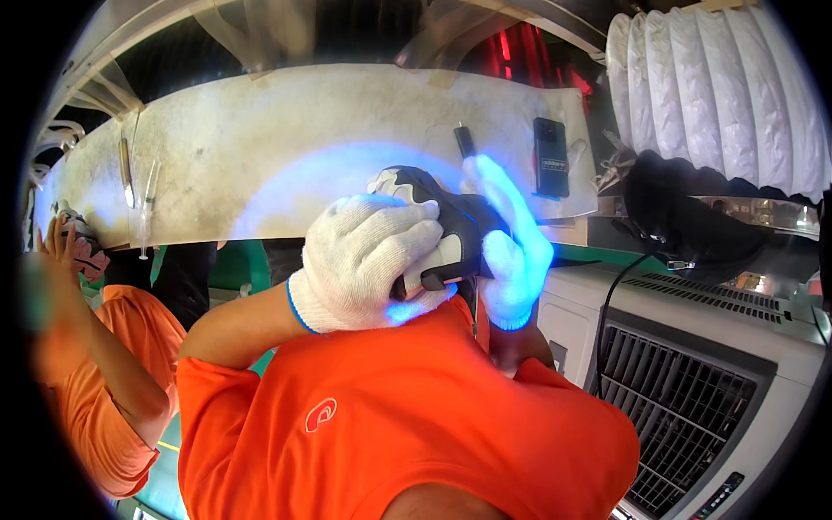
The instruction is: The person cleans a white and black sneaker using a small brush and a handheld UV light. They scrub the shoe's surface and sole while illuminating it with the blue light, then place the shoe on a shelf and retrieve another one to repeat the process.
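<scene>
A black, grey and white shoe is held up in front of my chest, close to the table's near edge. My left hand, in a white knit glove with a blue cuff, wraps its fingers around the shoe's left side. On the other side is my right hand, also gloved and brightly lit in blue. Its fingers stretch out and away from me, and its thumb is close against the shoe. The palm's contact with the shoe is hidden. Just beyond the right fingertips lies a short black stick-like tool.
A pale, stained worktable carries a black phone-like box, a slim knife-like tool and a clear syringe. At left, a co-worker's hand touches another shoe. To my right stand an air cooler and a white ribbed duct.
</scene>
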